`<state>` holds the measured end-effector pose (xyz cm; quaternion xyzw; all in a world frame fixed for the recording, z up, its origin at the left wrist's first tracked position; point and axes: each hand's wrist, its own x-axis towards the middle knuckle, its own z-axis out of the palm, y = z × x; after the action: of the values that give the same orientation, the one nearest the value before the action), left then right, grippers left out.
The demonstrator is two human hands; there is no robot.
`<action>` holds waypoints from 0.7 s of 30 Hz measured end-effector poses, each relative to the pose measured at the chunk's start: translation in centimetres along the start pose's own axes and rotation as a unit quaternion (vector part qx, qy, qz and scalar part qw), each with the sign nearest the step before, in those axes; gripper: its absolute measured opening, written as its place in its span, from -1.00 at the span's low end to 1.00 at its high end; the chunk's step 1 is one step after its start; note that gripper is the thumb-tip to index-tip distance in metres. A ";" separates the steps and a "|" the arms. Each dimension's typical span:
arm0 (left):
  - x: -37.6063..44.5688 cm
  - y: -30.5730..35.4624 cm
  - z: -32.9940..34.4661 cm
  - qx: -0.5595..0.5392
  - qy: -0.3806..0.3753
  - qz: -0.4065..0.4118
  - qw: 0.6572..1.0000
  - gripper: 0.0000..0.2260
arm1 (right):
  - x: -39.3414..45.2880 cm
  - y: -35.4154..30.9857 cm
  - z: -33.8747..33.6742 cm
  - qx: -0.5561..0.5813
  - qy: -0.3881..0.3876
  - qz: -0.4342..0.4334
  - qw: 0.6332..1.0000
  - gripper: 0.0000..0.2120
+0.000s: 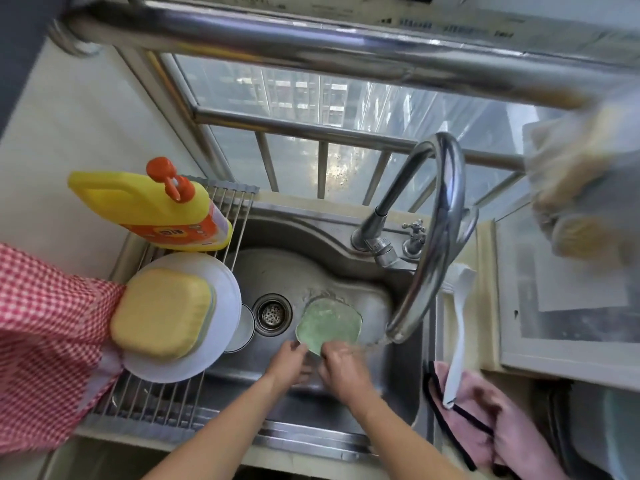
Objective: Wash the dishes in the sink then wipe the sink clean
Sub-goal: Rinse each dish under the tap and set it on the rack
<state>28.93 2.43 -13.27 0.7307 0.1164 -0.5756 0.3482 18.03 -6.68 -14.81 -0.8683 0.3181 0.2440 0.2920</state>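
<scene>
A green square plate (329,323) is held over the steel sink (311,244), under the spout of the curved faucet (440,220). My left hand (289,362) grips the plate's near left corner. My right hand (341,370) holds its near right edge, fingers curled on it. A white dish (244,327) lies in the sink left of the drain (272,314). On the roll-up rack (162,396) at the left lies a white plate (221,289) with a yellow upturned bowl (161,311) on it.
A yellow detergent bottle (152,209) with an orange cap lies on the rack's far end. A red checked cloth (45,341) hangs at the left. A white brush (457,334) and pink cloth (485,420) lie right of the sink. A thick steel rail (311,39) crosses overhead.
</scene>
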 end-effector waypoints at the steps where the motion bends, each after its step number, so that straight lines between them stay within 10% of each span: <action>1: -0.8 0.6 0.1 -0.021 -0.012 -0.002 1.000 -0.91 | -0.7 -0.5 -0.8 0.006 0.031 -0.017 0.999 -0.88; 16: -10.0 3.8 -0.5 -0.033 -0.076 0.111 0.990 -0.60 | -3.9 -3.7 -8.3 0.209 0.111 0.100 0.966 -0.57; 21: -10.4 3.8 -1.3 -0.078 -0.049 0.123 0.988 -0.59 | -5.5 -5.3 -8.7 0.227 -0.078 -0.030 0.970 -0.57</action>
<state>28.90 2.87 -2.09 0.6809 0.0527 -0.5527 0.4776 20.06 -6.85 -3.42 -0.7666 0.3156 0.2237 0.5125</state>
